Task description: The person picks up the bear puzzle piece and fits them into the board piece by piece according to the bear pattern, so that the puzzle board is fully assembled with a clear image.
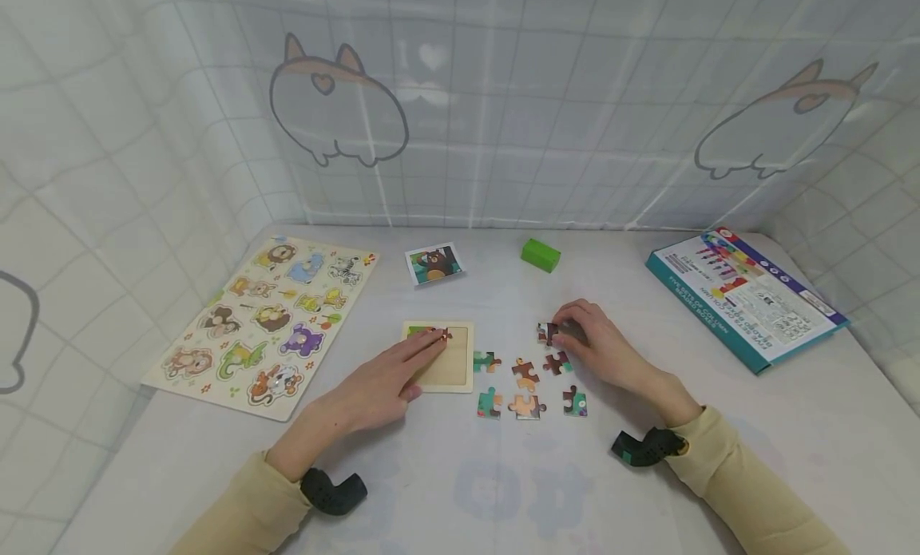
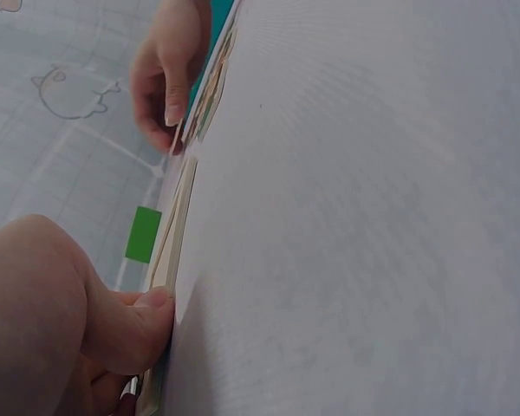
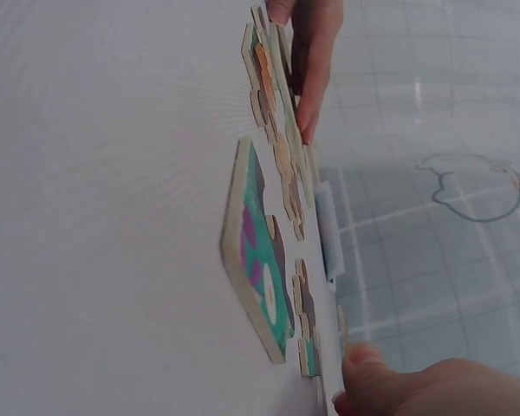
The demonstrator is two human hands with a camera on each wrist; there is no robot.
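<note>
At the far left, an animal board (image 1: 219, 391) is lying on the white table (image 1: 431, 475). Next to it, the left hand (image 1: 384, 379) is reaching over a square wooden tray (image 1: 469, 363); its fingers are extending nearly straight and are resting at the upper part, where coloured puzzle artwork (image 1: 417, 329) is showing partly under them. The thumb is touching the tray's near edge. Behind the tray, a bear picture card (image 1: 434, 263) is lying flat. To the right of the tray, loose puzzle pieces (image 1: 528, 410) are lying in a small group. A green block (image 1: 541, 255) is standing behind them. Then the right hand (image 1: 600, 347) is pinching one puzzle piece (image 1: 544, 333) narrowly, between thumb and fingers, at the far side of this group. At the far right, a teal-edged box (image 1: 747, 295) is lying aslant.
</note>
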